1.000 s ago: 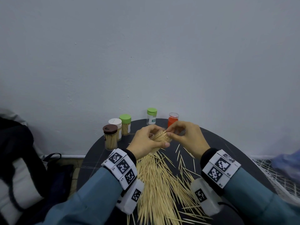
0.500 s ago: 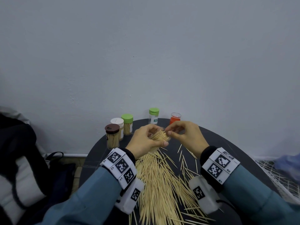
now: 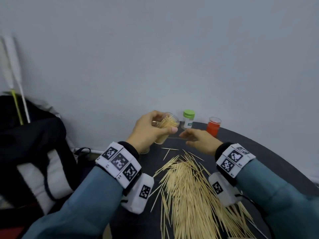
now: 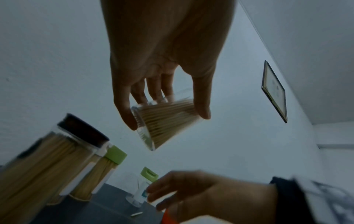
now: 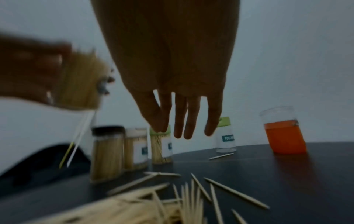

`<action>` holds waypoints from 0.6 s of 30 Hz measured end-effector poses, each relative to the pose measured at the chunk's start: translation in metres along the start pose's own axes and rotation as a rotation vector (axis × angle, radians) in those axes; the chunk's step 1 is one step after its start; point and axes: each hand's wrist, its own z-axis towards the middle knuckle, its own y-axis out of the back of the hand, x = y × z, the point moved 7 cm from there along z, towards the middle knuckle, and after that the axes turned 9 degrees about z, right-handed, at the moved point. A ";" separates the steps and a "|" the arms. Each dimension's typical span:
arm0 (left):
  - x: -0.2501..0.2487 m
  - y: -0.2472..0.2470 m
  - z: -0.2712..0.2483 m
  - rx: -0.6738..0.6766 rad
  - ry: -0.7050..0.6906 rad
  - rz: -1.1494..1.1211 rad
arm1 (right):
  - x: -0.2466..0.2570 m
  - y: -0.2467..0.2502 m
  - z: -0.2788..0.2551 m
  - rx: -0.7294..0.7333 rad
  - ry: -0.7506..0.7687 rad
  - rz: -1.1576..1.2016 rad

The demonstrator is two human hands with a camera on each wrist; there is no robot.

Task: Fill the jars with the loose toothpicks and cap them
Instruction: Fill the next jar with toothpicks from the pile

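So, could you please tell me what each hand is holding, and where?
Left hand grips the toothpick-filled clear jar around its sides; right hand holds nothing.

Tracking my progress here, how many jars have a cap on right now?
4: the brown-capped jar, white-capped jar and green-capped jar, all full, stand in a row at the table's left; an empty green-capped jar stands farther right. More may be hidden.

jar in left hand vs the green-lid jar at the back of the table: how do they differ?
The held jar is lifted and tilted in the left hand; the green-lid jar stands upright on the table. The held jar is uncapped and packed with toothpicks; the green-lid jar is capped and looks empty. Only the green-lid jar shows a label. Both are small clear containers.
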 end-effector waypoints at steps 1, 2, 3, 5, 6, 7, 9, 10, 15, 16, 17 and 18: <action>0.000 0.005 0.001 -0.001 -0.004 -0.002 | -0.004 -0.013 0.008 0.094 -0.032 -0.111; -0.001 0.009 0.002 0.001 -0.006 0.004 | -0.008 -0.023 0.014 0.165 -0.072 -0.202; 0.000 0.015 0.003 -0.001 -0.003 0.010 | -0.013 -0.030 0.022 0.209 -0.115 -0.267; 0.004 0.025 0.004 -0.022 0.009 0.002 | -0.022 -0.035 0.037 0.230 -0.198 -0.345; 0.005 0.030 0.005 -0.033 0.013 0.002 | -0.027 -0.034 0.044 0.221 -0.232 -0.369; 0.006 0.035 0.006 -0.040 0.013 0.013 | -0.033 -0.033 0.050 0.209 -0.262 -0.392; 0.007 0.041 0.007 -0.043 0.008 0.033 | -0.044 -0.029 0.059 0.192 -0.310 -0.447; 0.009 0.044 0.008 -0.044 0.011 0.038 | -0.050 -0.029 0.063 0.188 -0.329 -0.473; 0.013 0.057 0.009 -0.050 0.030 0.062 | -0.055 -0.032 0.071 0.208 -0.352 -0.534; 0.015 0.059 0.009 -0.055 0.036 0.062 | -0.051 -0.034 0.072 0.205 -0.335 -0.525; 0.015 0.061 0.008 -0.060 0.043 0.060 | -0.046 -0.036 0.072 0.205 -0.311 -0.511; 0.016 0.063 0.008 -0.065 0.049 0.061 | -0.041 -0.039 0.072 0.208 -0.284 -0.495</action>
